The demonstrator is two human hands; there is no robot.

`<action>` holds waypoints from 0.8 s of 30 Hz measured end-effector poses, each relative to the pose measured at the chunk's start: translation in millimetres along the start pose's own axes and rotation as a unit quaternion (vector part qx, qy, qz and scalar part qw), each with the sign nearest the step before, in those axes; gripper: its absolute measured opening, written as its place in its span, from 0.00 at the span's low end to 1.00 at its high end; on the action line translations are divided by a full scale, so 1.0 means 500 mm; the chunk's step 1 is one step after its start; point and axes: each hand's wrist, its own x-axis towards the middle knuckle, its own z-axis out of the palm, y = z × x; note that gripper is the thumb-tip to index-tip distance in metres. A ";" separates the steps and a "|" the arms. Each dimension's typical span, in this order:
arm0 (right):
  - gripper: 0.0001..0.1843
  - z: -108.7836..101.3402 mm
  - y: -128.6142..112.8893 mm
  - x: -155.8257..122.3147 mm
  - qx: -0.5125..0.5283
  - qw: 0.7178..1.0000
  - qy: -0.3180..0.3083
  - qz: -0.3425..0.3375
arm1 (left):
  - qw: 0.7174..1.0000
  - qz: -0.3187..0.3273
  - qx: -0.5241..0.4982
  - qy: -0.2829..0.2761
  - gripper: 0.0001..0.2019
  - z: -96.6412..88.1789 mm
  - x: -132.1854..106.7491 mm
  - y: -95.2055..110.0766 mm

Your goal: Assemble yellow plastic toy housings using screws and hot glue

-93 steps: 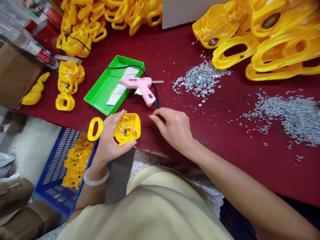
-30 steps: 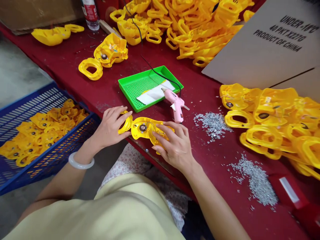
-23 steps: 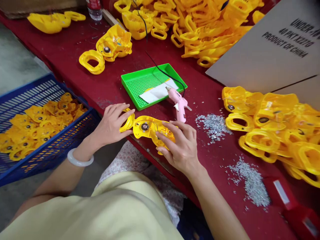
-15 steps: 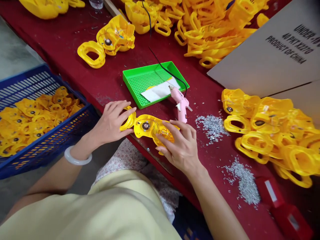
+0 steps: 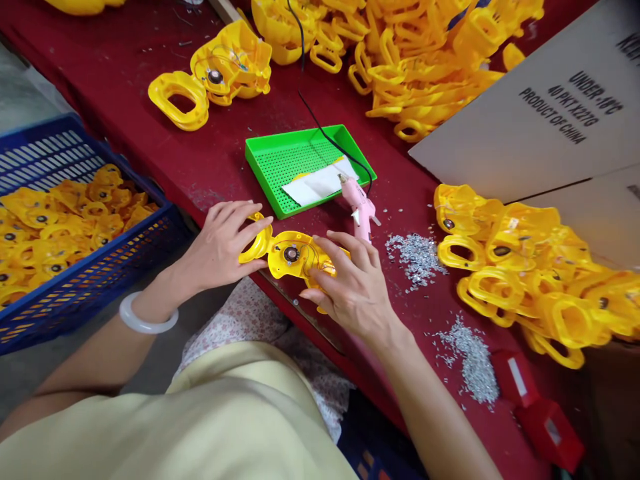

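A yellow plastic toy shell (image 5: 280, 263) lies hollow side up at the table's front edge, with a round dark speaker-like part and thin wires inside it. My left hand (image 5: 220, 243), a white bangle on its wrist, grips the loop-shaped end of the shell between thumb and fingers. Over the shell's right end, my right hand (image 5: 353, 283) has its fingers curled around the shell and reaching in at the wires; they hide that part. Just beyond the shell, a pink glue gun (image 5: 356, 200) rests with its nozzle on the rim of a green perforated tray (image 5: 265, 163).
White paper (image 5: 320, 183) lies in the tray. Small clear pieces (image 5: 415, 260) and screws (image 5: 475, 367) form heaps on the right, near stacked yellow shells (image 5: 525, 267) and a cardboard box (image 5: 530, 133). A blue crate (image 5: 100, 250) of yellow parts stands at left. One wired shell (image 5: 180, 100) lies farther back.
My right hand has shifted slightly left over the shell, its fingers more bent at the wires. My left hand keeps its grip. The view has turned a little.
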 end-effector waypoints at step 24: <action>0.22 0.000 0.013 -0.003 0.047 0.999 0.007 0.025 | 0.999 -0.022 -0.041 -0.008 0.33 0.007 0.000 -0.005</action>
